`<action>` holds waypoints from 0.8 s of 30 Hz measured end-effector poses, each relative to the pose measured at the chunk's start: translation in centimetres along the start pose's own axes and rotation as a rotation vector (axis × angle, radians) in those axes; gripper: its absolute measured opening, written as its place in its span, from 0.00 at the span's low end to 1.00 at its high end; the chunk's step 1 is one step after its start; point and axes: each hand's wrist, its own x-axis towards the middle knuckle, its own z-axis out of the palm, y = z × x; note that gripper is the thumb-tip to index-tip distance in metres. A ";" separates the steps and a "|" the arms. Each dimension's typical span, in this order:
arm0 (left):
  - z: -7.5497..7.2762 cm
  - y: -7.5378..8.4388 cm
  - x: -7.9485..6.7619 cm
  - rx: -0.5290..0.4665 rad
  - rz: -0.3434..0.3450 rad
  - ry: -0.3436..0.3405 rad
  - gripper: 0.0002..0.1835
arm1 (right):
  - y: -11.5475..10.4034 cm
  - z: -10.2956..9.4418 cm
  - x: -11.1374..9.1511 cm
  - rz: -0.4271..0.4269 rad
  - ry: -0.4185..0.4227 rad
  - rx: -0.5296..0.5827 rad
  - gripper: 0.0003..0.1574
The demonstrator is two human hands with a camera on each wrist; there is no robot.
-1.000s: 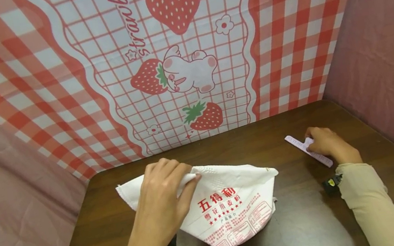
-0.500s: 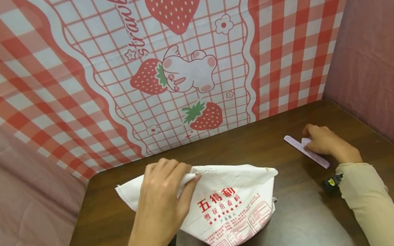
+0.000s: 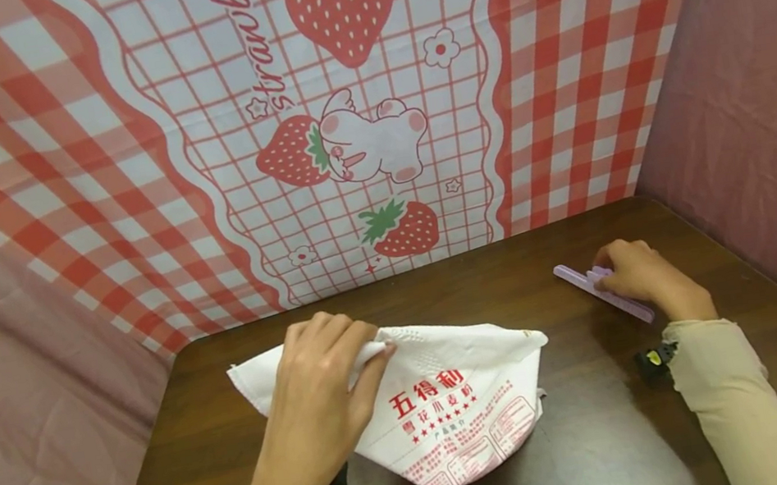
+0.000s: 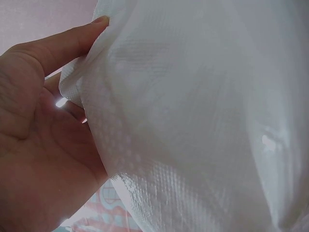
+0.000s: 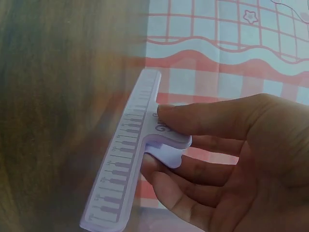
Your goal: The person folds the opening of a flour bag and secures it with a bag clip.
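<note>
Your left hand (image 3: 322, 384) had its grip clamped on the upper edge of the white bag (image 3: 459, 423), which was at the near middle of the tabletop (image 3: 477, 288), red print towards you. Your right hand's (image 3: 643, 277) grip was clamped on the handle of the purple clip (image 5: 126, 150), thumb against one side. You had that clip, its long bar patterned like piano keys, over the right part, well apart from the bag.

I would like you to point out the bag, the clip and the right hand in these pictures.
Bag (image 3: 456, 403), head view: on its printed white front.
Clip (image 5: 127, 150), right wrist view: on its long bar with printed keys.
Right hand (image 3: 641, 275), head view: on the back of the hand.
</note>
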 end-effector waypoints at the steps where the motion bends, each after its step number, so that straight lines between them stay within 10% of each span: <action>1: 0.0 0.0 0.0 0.000 0.000 0.000 0.06 | -0.1 -0.1 0.0 -0.002 0.004 -0.004 0.21; 24: 0.0 0.0 0.1 0.006 0.008 0.002 0.06 | -2.7 -1.3 -0.6 -0.085 0.005 -0.013 0.23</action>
